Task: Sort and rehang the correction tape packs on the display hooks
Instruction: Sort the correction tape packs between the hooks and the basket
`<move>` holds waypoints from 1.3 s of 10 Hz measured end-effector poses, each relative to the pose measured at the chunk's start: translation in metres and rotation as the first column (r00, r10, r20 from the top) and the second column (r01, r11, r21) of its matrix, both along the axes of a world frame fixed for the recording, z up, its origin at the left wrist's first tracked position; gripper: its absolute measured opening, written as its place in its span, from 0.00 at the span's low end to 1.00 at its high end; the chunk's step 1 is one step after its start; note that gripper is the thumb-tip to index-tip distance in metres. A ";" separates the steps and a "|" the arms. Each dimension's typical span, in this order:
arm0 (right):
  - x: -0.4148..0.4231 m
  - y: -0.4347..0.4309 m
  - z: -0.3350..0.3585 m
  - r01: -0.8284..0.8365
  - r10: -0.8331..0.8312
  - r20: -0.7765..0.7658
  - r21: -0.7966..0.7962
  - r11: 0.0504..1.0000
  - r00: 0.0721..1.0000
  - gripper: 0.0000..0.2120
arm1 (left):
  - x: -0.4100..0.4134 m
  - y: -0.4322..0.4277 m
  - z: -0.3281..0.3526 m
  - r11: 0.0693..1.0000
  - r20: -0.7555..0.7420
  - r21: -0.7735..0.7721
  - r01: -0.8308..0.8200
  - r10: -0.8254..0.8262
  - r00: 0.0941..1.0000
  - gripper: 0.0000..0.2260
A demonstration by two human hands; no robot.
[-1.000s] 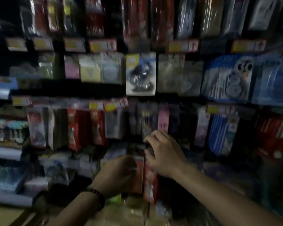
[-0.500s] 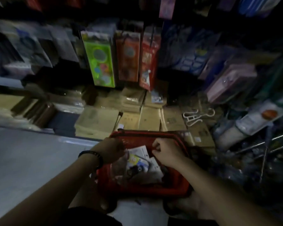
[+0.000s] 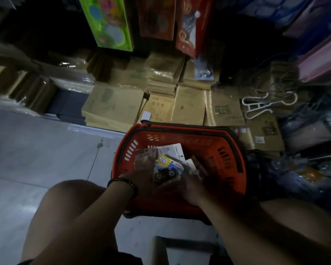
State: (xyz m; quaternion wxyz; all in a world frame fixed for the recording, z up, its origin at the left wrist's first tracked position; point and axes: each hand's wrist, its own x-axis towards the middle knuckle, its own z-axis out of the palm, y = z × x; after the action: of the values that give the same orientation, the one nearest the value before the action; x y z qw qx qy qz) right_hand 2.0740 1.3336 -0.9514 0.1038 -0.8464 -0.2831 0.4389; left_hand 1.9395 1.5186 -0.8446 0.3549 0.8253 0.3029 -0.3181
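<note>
Left hand (image 3: pixel 141 178) and right hand (image 3: pixel 188 188) are both inside the orange-red slotted plastic shopping basket (image 3: pixel 224 148). They meet at a white carded correction tape pack (image 3: pixel 167 166) lying on loose packs. Blur hides whether the fingers pinch it.

Probable step: collecting packs for sorting. Next move: secure one pack, then raise it to the display hooks, which are out of view.

Legible: digits resembling "96" on a yellow patch.

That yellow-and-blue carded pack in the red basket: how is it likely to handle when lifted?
The yellow-and-blue pack looks like a flat card with a clear blister, so probably light and fairly stiff, though the card may bend. Its glossy plastic could slip against the other packs lying loose in the basket.
</note>
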 end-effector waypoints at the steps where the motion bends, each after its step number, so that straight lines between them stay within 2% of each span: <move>1: -0.003 0.003 -0.019 -0.012 0.011 -0.016 -0.048 0.999 1.000 0.25 | 0.011 0.014 -0.009 0.984 0.024 0.089 0.154 -0.157 0.987 0.38; 2: -0.001 0.002 -0.034 -0.095 0.093 -0.031 -0.041 0.995 0.995 0.26 | 0.016 0.019 -0.017 0.990 0.021 0.058 0.125 -0.126 0.992 0.35; 3: 0.006 0.000 -0.043 -0.187 0.188 0.002 0.054 0.981 0.982 0.24 | 0.018 0.016 -0.021 0.987 -0.027 0.057 0.153 -0.151 0.988 0.35; 4: 0.010 -0.001 -0.048 -0.300 0.297 0.058 0.052 0.953 0.953 0.24 | 0.020 0.015 -0.027 0.982 -0.036 0.086 0.167 -0.164 0.986 0.35; 5: 0.011 -0.003 -0.052 -0.271 0.267 0.058 0.064 0.960 0.962 0.21 | 0.019 0.014 -0.025 0.984 0.015 0.096 0.151 -0.154 0.988 0.39; 6: 0.014 -0.007 -0.060 -0.253 0.248 0.064 0.081 0.964 0.967 0.19 | 0.018 0.014 -0.028 0.989 -0.010 0.067 0.129 -0.128 0.992 0.39; 7: 0.015 -0.011 -0.064 -0.217 0.213 0.077 0.057 0.974 0.974 0.17 | 0.017 0.016 -0.031 0.995 -0.039 0.043 0.089 -0.088 0.995 0.31; 8: 0.010 -0.009 -0.059 -0.198 0.186 0.100 0.126 0.972 0.977 0.21 | 0.018 0.020 -0.032 0.993 -0.050 0.048 0.113 -0.110 0.993 0.28; 10: 0.011 -0.007 -0.060 -0.286 0.281 0.131 0.015 0.958 0.951 0.22 | 0.015 0.020 -0.035 0.984 -0.040 0.069 0.166 -0.163 0.986 0.27; 11: 0.010 -0.007 -0.062 -0.352 0.350 0.188 -0.022 0.936 0.918 0.28 | 0.015 0.019 -0.034 0.987 -0.035 0.056 0.148 -0.147 0.989 0.31; 12: 0.010 -0.002 -0.065 -0.301 0.298 0.107 0.008 0.954 0.948 0.30 | 0.016 0.018 -0.032 0.987 -0.019 0.068 0.148 -0.147 0.989 0.33; 13: 0.009 -0.001 -0.067 -0.291 0.285 0.115 0.042 0.956 0.952 0.27 | 0.018 0.016 -0.028 0.988 -0.038 0.063 0.143 -0.141 0.989 0.29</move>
State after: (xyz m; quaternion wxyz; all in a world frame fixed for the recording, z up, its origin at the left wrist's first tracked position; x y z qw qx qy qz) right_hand 2.0834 1.3330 -1.0182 0.0481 -0.8150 -0.4216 0.3945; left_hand 1.9575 1.5343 -0.8725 0.2992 0.8505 0.2593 -0.3462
